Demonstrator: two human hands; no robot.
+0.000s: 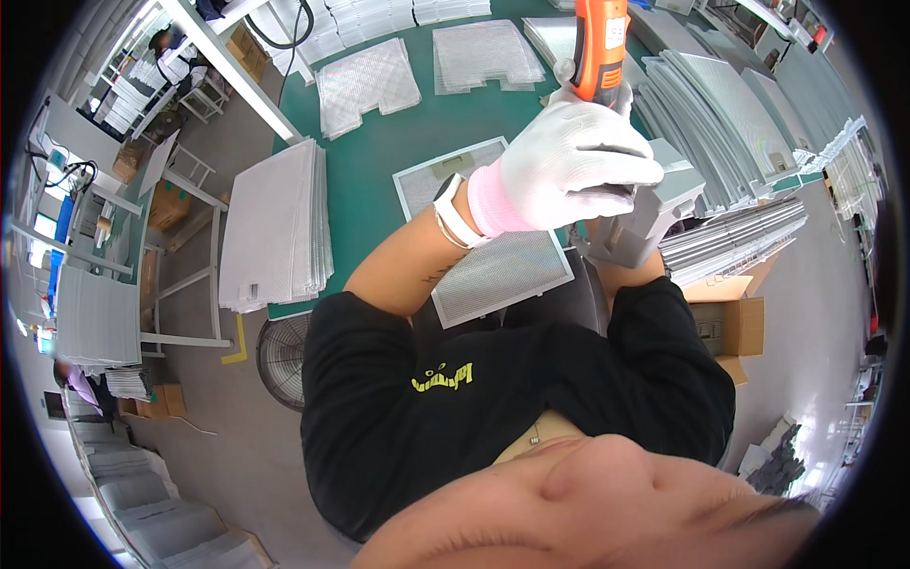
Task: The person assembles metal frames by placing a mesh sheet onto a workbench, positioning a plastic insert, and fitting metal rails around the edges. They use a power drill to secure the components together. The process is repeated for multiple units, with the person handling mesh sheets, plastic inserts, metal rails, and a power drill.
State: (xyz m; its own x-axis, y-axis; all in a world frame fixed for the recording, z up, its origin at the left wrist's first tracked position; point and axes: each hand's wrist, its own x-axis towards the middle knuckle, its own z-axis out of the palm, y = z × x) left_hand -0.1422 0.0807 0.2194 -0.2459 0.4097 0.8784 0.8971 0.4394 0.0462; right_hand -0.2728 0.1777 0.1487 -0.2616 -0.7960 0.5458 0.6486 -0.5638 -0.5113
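Observation:
My left hand [578, 161], in a white glove with a pink cuff and a watch at the wrist, is shut on the grip of an orange power tool [602, 43] that hangs upright over the green table [379, 161]. Under that arm lies a rectangular metal mesh filter panel [498, 275] in a silver frame. My right hand [621, 237] is mostly hidden behind the left one. It sits against a grey metal part [668, 194], and I cannot tell its grip.
A tall stack of mesh panels [275, 223] lies on the table's left end, with more panels [370, 81] at the far side. Stacks of metal frames [730, 123] fill the right. A floor fan [282, 356] and a cardboard box [735, 322] stand below.

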